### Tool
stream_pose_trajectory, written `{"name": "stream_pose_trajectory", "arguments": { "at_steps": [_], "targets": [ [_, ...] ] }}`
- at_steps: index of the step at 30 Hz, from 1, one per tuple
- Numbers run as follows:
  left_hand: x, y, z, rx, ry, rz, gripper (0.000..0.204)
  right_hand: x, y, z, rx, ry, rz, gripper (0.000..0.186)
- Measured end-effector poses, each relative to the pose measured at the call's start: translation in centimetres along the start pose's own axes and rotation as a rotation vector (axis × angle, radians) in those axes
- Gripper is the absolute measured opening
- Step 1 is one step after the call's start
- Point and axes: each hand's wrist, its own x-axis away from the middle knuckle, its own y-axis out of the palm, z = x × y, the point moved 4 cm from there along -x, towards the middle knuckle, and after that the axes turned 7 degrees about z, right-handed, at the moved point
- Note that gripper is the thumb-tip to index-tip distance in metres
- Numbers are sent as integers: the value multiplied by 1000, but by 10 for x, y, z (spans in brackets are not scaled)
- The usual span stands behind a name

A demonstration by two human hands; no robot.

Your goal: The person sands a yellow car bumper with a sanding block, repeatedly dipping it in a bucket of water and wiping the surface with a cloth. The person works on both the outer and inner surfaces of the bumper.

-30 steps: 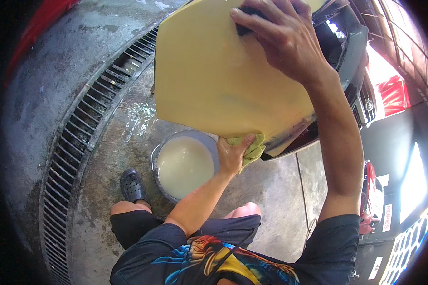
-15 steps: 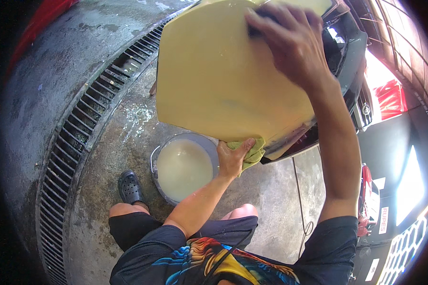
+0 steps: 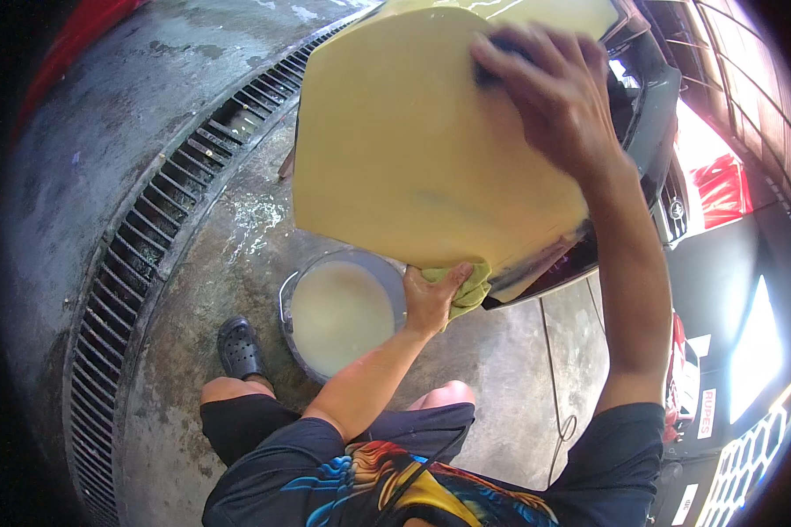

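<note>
A large, pale yellow car body panel (image 3: 395, 149) fills the upper middle, with wet streaks near its far edge. My right hand (image 3: 558, 97) is slightly blurred and lies over the panel's far right part. Its fingers are closed round a small dark block (image 3: 492, 68), largely covered by the hand, so its exact kind is hard to tell. At the near edge of the panel, my left hand (image 3: 428, 297) grips a folded yellow-green cloth (image 3: 472, 290), thumb on top, right against the panel's rim.
A round grey bucket (image 3: 287, 327) of cloudy, milky liquid stands on the wet concrete floor beside my left forearm. A slotted drain grate (image 3: 141, 230) curves along the left. Dark car parts (image 3: 655, 132) border the panel at right. A thin cable (image 3: 554, 378) lies on the floor.
My right hand with the dark block has shifted slightly right and nearer on the panel. The left hand keeps its grip on the cloth; the panel appears slightly shifted in view.
</note>
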Motion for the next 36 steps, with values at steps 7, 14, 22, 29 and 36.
{"name": "stream_pose_trajectory", "arguments": {
  "at_steps": [7,14,22,29,36],
  "targets": [
    [-4,-2,-1,-86,-4,22,41,42,-43,-19,5,12,-12,53],
    [-2,0,-2,10,19,13,38,3,-18,-2,-43,-39,2,50],
    [-4,-1,5,-77,-3,-11,38,17,-44,-4,-44,-17,-45,48],
    [-2,1,5,66,-17,-19,38,-19,-13,15,-45,-19,-25,48],
    [-4,-4,5,-127,65,7,40,20,-48,-3,-35,24,-63,48]
  ]
}}
